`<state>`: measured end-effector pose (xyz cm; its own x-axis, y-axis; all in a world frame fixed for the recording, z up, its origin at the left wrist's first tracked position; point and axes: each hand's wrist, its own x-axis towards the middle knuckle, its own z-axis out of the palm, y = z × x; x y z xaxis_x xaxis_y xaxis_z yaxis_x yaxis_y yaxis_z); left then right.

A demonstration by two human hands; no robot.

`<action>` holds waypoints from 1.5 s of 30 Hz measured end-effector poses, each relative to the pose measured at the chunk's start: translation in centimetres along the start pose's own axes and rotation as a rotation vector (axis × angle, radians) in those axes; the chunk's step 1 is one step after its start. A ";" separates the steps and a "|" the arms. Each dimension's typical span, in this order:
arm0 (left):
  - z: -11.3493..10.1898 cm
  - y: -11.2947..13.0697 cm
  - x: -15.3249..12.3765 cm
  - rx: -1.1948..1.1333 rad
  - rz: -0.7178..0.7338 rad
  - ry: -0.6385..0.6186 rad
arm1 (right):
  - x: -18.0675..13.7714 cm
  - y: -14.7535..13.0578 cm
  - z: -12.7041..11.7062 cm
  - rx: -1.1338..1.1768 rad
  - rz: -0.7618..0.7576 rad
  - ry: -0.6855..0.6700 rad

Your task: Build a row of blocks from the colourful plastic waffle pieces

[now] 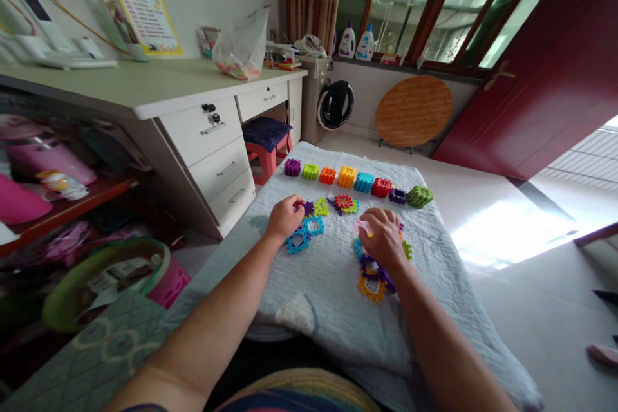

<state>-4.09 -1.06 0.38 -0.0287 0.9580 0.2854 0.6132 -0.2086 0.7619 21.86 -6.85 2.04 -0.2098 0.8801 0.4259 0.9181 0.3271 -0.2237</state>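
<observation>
My left hand is closed in a pinch, with a small purple toothed plastic tile at its fingertips. Beside that tile lies a lime triangular tile, and just below are two blue frame tiles. My right hand rests palm down, fingers apart, over a loose pile of mixed interlocking tiles; a pale pink piece shows by its fingers. An orange frame tile sticks out of the pile toward me. Between the hands, a little farther off, is a small heap with a red tile.
Along the far side of the cloth-covered table runs a row of colour-sorted tile stacks, from a purple stack to an olive green stack. A desk stands at left, a red stool beside it.
</observation>
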 end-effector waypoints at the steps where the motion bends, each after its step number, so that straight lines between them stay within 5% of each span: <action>1: 0.0 0.1 -0.1 0.005 0.007 -0.006 | 0.0 -0.8 0.1 0.022 -0.066 -0.031; 6: 0.0 0.3 -0.2 0.024 0.038 -0.014 | -0.1 -4.6 0.8 0.108 -0.367 -0.236; 10: 0.2 0.4 -0.4 -0.011 0.036 -0.035 | -0.2 -6.2 1.7 0.126 -0.413 -0.338; 19: 1.7 1.6 -1.2 -0.468 -0.038 -0.202 | 0.0 -5.8 0.9 -0.011 -0.317 -0.260; 26: 1.6 2.1 -1.5 -0.543 0.029 -0.171 | -0.4 -7.6 1.6 0.087 -0.517 -0.290; 35: 1.1 0.7 -0.6 -0.322 0.034 0.021 | -0.4 -5.6 1.4 0.203 -0.432 -0.260; 41: 1.6 0.4 -0.5 -0.267 0.025 -0.011 | -0.5 -5.2 1.6 0.444 -0.257 -0.188; 45: 1.9 0.4 -0.7 -0.254 0.043 -0.041 | -0.2 -4.9 2.0 0.397 -0.163 -0.119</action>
<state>-2.28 -1.47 -0.61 0.0280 0.9533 0.3007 0.3954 -0.2868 0.8726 16.79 -7.98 1.30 -0.4000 0.8318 0.3848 0.6741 0.5515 -0.4914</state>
